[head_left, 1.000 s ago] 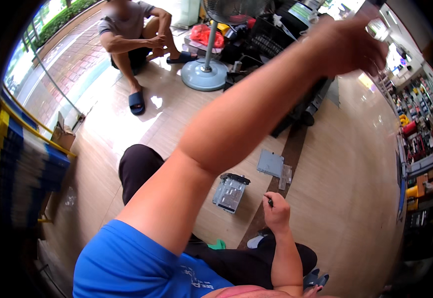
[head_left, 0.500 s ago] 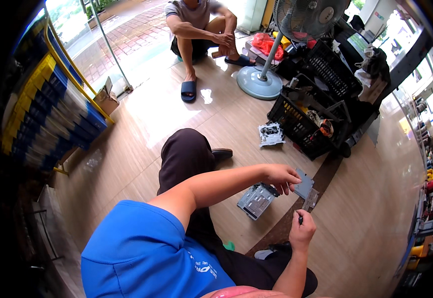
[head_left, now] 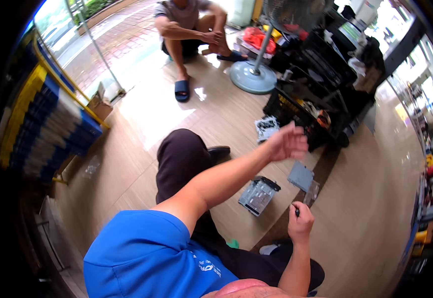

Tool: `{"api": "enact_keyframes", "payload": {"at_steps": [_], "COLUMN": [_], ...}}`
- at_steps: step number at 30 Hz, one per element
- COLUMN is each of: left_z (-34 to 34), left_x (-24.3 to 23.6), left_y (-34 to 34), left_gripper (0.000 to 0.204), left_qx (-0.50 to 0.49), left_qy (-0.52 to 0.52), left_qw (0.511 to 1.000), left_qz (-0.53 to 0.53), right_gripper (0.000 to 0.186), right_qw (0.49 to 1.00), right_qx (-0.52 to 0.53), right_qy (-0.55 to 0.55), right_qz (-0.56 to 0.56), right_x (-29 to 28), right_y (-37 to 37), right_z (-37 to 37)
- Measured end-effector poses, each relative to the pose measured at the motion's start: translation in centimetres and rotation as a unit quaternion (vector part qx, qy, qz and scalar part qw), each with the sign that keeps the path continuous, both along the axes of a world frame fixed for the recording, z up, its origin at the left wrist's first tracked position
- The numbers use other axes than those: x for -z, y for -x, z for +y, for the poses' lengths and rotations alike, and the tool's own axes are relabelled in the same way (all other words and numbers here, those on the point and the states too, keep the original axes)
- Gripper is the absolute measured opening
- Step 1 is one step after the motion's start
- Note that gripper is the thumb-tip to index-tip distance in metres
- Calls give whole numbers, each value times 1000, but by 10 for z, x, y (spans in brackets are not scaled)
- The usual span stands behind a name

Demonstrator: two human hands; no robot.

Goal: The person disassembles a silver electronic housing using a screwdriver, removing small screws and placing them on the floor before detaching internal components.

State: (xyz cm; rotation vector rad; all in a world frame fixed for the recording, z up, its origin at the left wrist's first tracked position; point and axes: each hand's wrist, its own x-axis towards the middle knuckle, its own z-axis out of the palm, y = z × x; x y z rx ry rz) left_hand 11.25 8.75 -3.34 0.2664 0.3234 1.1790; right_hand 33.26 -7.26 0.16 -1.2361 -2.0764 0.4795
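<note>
At the left, the metal box (head_left: 259,196) is found lying on the floor (head_left: 355,223); its longer side seems to be slanted from near left to far right, with the black edge turned away from the person. Beyond the box and to its right, the left hand (head_left: 288,143) is held out, blurred, with the fingers extended and apart; no object can be seen in it, and its height above the floor cannot be told. To the right of the box, and slightly beyond it, a flat grey plate (head_left: 300,175) is laid. Also on the right, but nearer to the body than the box, the right hand (head_left: 301,223) is closed around a small black tool (head_left: 297,212). By this view, the right hand is judged the closer one to the box, and contact is made by neither.
</note>
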Motion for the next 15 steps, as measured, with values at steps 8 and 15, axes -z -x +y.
{"api": "enact_keyframes", "payload": {"at_steps": [8, 15], "left_z": [95, 14], "left_x": [-166, -77], "left_y": [-2, -29], "left_gripper": [58, 26], "left_qx": [-114, 56], "left_qy": [-158, -213], "left_qw": [976, 974], "left_qz": [-93, -57], "right_gripper": [6, 7], "right_qw": [1000, 1000], "right_qx": [-2, 1], "right_qy": [-1, 16], "right_qz": [3, 1], "right_x": [2, 2], "right_y": [-1, -5], "right_z": [6, 4]}}
